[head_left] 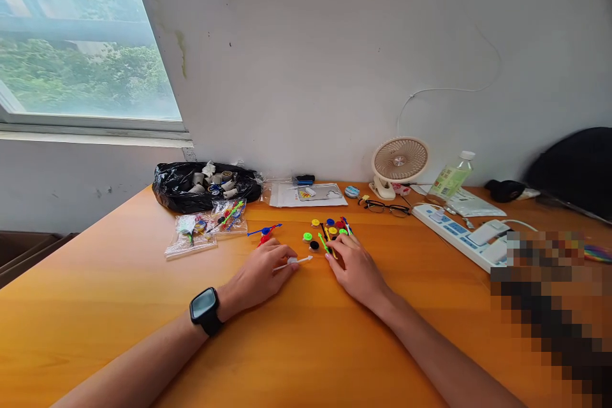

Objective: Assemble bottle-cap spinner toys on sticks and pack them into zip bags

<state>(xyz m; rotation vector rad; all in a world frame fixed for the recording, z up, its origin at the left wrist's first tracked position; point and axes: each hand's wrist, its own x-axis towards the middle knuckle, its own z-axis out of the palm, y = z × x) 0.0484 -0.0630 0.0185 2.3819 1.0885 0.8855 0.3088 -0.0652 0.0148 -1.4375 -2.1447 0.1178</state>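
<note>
My left hand (pixel 261 274), with a black smartwatch (pixel 205 310) on its wrist, rests on the orange table (pixel 119 306) and pinches a small white stick piece (pixel 297 261) between thumb and fingers. My right hand (pixel 356 266) lies flat just to the right, fingertips on a green stick (pixel 324 243) among several small coloured plastic discs and sticks (pixel 329 228). A blue arrow-like stick with a red piece (pixel 264 233) lies just beyond my left hand.
Two clear bags of coloured parts (pixel 208 226) and a black bag of grey pieces (pixel 205 186) sit at the back left. Papers (pixel 308 194), glasses (pixel 387 207), a small fan (pixel 399 162), a bottle (pixel 450 178) and a power strip (pixel 459 233) line the back right.
</note>
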